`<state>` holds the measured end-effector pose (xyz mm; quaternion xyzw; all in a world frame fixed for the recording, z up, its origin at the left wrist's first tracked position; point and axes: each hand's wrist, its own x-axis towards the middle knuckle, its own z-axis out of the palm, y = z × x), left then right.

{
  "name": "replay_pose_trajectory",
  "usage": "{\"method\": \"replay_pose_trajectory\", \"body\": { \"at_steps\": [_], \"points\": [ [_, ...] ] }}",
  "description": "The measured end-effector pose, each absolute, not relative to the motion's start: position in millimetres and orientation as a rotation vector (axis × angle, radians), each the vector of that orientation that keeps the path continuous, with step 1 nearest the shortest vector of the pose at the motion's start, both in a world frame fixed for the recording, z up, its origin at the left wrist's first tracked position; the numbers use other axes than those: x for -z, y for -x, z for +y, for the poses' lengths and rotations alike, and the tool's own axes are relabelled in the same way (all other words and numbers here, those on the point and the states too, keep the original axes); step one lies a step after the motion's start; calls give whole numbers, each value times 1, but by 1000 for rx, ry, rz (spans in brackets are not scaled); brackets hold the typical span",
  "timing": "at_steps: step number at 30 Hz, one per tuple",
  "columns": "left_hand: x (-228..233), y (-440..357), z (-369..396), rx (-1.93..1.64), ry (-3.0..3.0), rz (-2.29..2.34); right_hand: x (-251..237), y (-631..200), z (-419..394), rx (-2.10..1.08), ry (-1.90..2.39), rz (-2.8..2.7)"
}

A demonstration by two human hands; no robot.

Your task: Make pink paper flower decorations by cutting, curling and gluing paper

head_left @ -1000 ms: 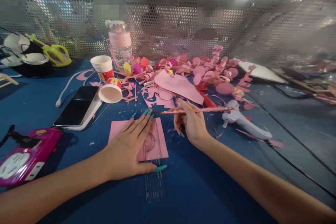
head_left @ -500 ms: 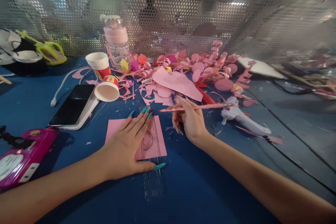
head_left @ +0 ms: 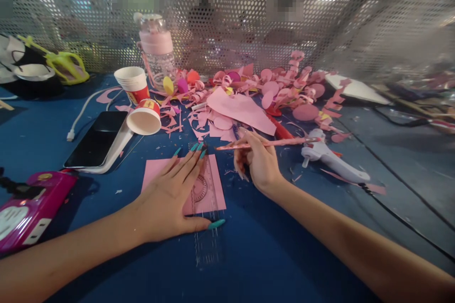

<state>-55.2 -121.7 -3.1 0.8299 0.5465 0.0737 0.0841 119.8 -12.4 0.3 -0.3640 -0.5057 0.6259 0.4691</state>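
My left hand point(head_left: 167, 199) lies flat with its fingers stretched out, pressing a clear plastic ruler point(head_left: 208, 248) onto a pink sheet of paper point(head_left: 218, 194). The ruler runs up and down over the right part of the sheet and sticks out past its near edge. A round protractor pattern shows in the ruler beside my fingers. To the right of the sheet, my right hand point(head_left: 263, 165) is closed around a pink pencil point(head_left: 284, 142). The pencil lies nearly level, its tip pointing left, apart from the paper.
Pink paper scraps point(head_left: 241, 109) pile up at the back. A white glue gun point(head_left: 323, 156) with a black cord rests at the right. On the left are a phone point(head_left: 99, 137), paper cups point(head_left: 144, 120), a magenta power strip point(head_left: 39, 208) and a pink-lidded bottle point(head_left: 156, 47).
The view has shifted very slightly. Both hands, the ruler, the sheet and the pencil keep practically the same places.
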Motion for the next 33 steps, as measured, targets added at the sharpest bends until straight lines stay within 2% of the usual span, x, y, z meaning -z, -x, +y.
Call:
{"method": "replay_pose_trajectory", "body": {
  "at_steps": [26,33],
  "points": [
    [6,56,-123,-246,-2476,1615,3,-122,-12,-1546,838,-1263],
    [4,56,-122,-162,-2451,1634,2,-123,-12,-1553,806,-1249]
  ]
}}
